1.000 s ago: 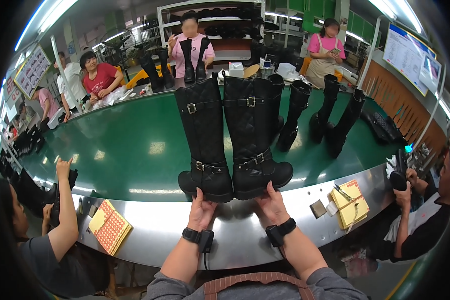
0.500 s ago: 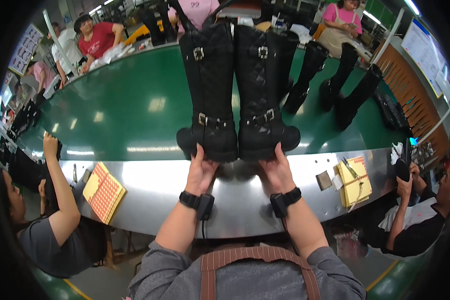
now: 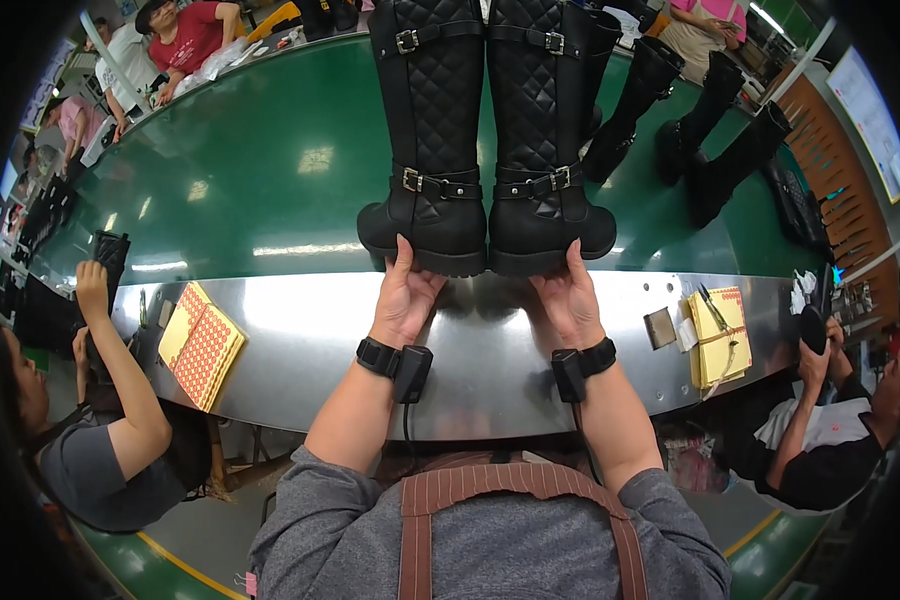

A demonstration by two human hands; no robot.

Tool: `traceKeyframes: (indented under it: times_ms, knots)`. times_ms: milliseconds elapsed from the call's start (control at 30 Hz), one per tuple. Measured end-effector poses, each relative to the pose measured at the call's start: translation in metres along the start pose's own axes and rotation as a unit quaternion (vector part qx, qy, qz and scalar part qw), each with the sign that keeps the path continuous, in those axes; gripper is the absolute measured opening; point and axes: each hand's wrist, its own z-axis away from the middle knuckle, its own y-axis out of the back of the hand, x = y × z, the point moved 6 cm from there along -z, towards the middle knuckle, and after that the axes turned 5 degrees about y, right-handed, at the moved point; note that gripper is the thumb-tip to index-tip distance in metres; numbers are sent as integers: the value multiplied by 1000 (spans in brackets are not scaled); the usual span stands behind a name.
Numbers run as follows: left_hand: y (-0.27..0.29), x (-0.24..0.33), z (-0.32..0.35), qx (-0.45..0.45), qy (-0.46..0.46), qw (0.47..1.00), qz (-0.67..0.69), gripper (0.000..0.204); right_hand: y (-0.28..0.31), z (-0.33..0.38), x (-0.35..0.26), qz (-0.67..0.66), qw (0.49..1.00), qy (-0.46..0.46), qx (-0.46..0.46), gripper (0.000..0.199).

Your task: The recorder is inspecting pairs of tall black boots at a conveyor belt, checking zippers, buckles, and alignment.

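Observation:
Two tall black boots with quilted shafts and silver-buckled straps stand side by side and upright in front of me, toes pointing outward. My left hand (image 3: 408, 304) grips the left boot (image 3: 432, 120) low down, thumb up against its side and fingers under the sole. My right hand (image 3: 572, 304) grips the right boot (image 3: 538, 120) the same way at its sole. The boots are close together, over the line where the green tabletop (image 3: 270, 190) meets the metal edge strip (image 3: 480, 400). Whether their soles touch the surface I cannot tell.
Several black boots (image 3: 630, 110) stand at the far right. Yellow-and-red paper pads lie on the metal strip at left (image 3: 205, 345) and right (image 3: 720, 335), beside a small dark block (image 3: 659, 327). Co-workers sit close on both sides, handling dark footwear; others are across the table.
The whole view has tilted down, so the boots, table edge and my hands sit higher in the picture. Both hands keep their hold. At left, the co-worker's dark item now shows above their hand.

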Motion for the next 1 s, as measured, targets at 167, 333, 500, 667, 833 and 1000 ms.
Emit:
traceKeyframes:
  times_ms: [167,333,500,667,833,1000]
  knots:
    - [-4,4,2,-9,6,1000,-9,60,-10,0,-3,6,999,0,-42,43]
    - [-3,0,11,-23,5,1000,-17,56,3,6,2,6,999,3,-35,43]
    - [-3,-4,7,-34,5,999,-11,56,8,11,-11,28,999,29,-27,42]
    - [-30,2,20,-106,13,994,-12,66,3,0,5,5,997,-12,-74,44]
    - [-116,-12,60,-287,121,949,45,75,-8,14,14,-2,954,-164,-252,72]
    - [-82,-24,42,-174,98,979,-43,61,0,11,11,324,934,-7,-152,83]
